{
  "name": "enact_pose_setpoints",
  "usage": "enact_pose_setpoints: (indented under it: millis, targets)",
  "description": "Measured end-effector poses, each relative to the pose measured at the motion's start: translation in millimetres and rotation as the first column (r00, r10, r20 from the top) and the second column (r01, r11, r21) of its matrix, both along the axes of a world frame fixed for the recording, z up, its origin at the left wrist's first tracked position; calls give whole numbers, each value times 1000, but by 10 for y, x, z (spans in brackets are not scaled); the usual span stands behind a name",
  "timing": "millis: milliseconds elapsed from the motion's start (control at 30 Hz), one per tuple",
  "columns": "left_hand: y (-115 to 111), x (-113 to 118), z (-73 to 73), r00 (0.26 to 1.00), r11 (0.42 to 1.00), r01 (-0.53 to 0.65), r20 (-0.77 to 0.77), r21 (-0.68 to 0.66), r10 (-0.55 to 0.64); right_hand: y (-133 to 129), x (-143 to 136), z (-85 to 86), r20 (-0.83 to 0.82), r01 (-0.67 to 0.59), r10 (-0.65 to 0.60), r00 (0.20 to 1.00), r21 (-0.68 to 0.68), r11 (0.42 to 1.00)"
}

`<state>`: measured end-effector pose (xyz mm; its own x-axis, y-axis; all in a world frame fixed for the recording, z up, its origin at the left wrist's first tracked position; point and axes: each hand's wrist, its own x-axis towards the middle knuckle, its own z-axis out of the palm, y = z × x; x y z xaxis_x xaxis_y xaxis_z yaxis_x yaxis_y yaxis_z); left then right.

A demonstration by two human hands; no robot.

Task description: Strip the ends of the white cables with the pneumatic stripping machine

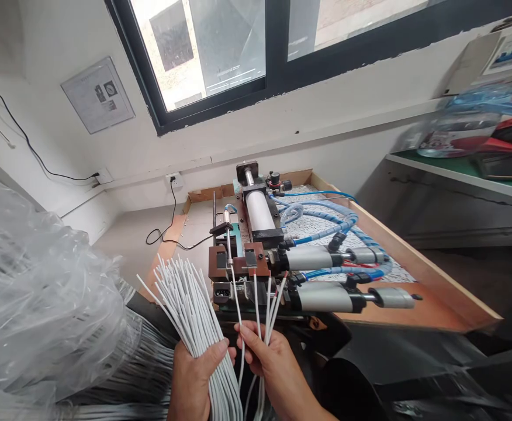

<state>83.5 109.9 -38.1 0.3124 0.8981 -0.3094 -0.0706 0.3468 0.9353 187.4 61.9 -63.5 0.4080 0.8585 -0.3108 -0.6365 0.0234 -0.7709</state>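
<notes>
At the near edge of the table (pixel 414 263), just in front of a machine, a person's two hands are busy with white wires. From where I stand, the left hand (pixel 197 371) is curled firmly round a thick bundle (pixel 190 310), thumb laid across its right side, the loose ends fanning upward over the near edge, towards the table's left. Just beside it, the right hand (pixel 267 354) pinches a single wire (pixel 237 301) between thumb and fingertips; its top reaches the brown block (pixel 218 263) beneath a slim metal rod (pixel 228 242), though whether it goes in I can't tell. The same hand's other fingers are bent round a few more wires (pixel 257 304), standing up to its right, some with reddish tips.

Behind the block, nearer the table's far edge, a grey cylinder (pixel 259 211) leans back. Two more, an upper one (pixel 311 258) and a lower one (pixel 324 297), lie side by side, pointing towards the near right corner. Blue hoses (pixel 350 223) loop along the right edge. Off the table's left side bulges clear plastic (pixel 41 280), with more wires showing beneath it.
</notes>
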Motion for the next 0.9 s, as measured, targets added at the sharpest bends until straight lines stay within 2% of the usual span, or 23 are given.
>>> enact_pose_setpoints:
  millis: [233,367,433,567,667,900]
  targets:
    - [-17,26,8,1000,998,-27,-1,52,27,54,37,36,-57,-17,18,998,27,1000]
    - [-48,64,58,1000,994,-20,4,108,20,83,34,108,-49,-174,179,983,90,981]
    - [-55,75,80,1000,991,8,5,136,-9,85,16,124,-18,-205,209,978,138,969]
    - [-37,58,72,999,984,29,-20,174,-26,62,-21,89,20,-58,56,998,79,995]
    - [-6,21,20,997,989,35,-66,141,-25,41,-21,61,3,16,-16,1000,20,1000]
    - [36,20,-17,999,997,-15,-48,78,18,-17,-8,123,-1,-20,20,1000,-9,1000]
